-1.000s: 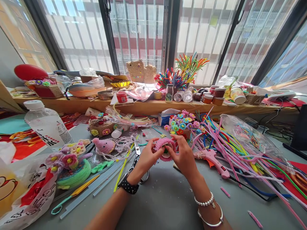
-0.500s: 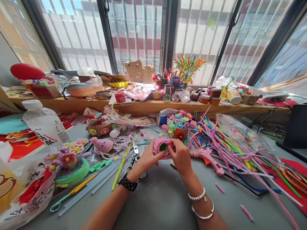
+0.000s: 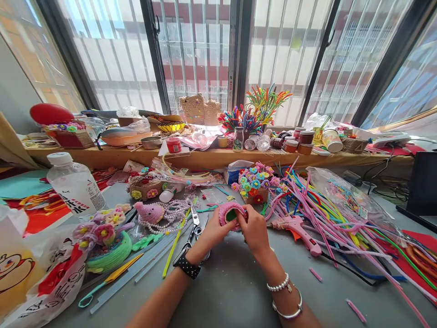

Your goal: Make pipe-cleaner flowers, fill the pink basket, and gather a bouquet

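Between my two hands is a small round pink piece wrapped in fuzzy pipe cleaner (image 3: 225, 210), with a dark green patch inside its opening. My left hand (image 3: 218, 228) grips its left side, thumb along the near rim. On the right side, my right hand (image 3: 253, 226) pinches the rim with thumb and fingers. Scissors (image 3: 195, 224) lie on the grey table just left of my left hand, partly behind it. To the right of my right hand rests a pink glue gun (image 3: 300, 229) with a black cord.
Pink and coloured pipe cleaners (image 3: 327, 214) spread across the right side. A basket of fuzzy flowers (image 3: 255, 196) stands behind my hands. At left are a pink crocheted figure (image 3: 149, 212), glue sticks (image 3: 118, 282), a green flower pot (image 3: 109, 255) and a plastic bottle (image 3: 75, 187).
The pink piece has turned slightly in my hands, and my fingers have shifted on its rim. The whole view has moved a little; both hands keep hold.
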`<state>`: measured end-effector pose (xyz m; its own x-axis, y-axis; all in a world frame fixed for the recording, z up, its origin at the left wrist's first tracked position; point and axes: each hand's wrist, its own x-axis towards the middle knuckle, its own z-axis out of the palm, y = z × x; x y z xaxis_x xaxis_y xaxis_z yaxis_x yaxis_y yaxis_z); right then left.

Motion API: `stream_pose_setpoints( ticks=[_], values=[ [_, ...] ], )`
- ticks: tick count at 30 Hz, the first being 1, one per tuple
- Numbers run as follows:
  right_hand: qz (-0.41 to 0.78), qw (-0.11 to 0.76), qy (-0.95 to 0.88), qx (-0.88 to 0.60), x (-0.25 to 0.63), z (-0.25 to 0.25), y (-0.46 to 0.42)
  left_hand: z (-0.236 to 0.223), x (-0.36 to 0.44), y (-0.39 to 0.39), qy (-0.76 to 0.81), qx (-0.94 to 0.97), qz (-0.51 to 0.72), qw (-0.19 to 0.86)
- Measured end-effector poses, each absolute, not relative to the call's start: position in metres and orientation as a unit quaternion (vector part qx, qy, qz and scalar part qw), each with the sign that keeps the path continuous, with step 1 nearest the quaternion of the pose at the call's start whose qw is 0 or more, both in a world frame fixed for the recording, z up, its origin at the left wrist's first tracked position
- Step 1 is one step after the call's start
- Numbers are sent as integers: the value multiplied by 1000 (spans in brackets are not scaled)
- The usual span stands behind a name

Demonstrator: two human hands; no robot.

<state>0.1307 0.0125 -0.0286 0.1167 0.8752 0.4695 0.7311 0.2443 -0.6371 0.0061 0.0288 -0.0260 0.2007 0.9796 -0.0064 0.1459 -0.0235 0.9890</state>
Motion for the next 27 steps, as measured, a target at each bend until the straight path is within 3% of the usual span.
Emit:
stream_pose_setpoints(
  ticks=[6, 19, 27],
  values=[
    [122, 427, -664, -602, 124, -29, 17, -21, 3, 28, 468, 511, 383, 611],
    [122, 451, -679, -566, 129, -18, 16, -20, -4, 32, 493, 595, 374, 512],
    [144, 456, -671, -567, 125, -18, 16, -15, 2, 27, 461, 531, 407, 583]
  ],
)
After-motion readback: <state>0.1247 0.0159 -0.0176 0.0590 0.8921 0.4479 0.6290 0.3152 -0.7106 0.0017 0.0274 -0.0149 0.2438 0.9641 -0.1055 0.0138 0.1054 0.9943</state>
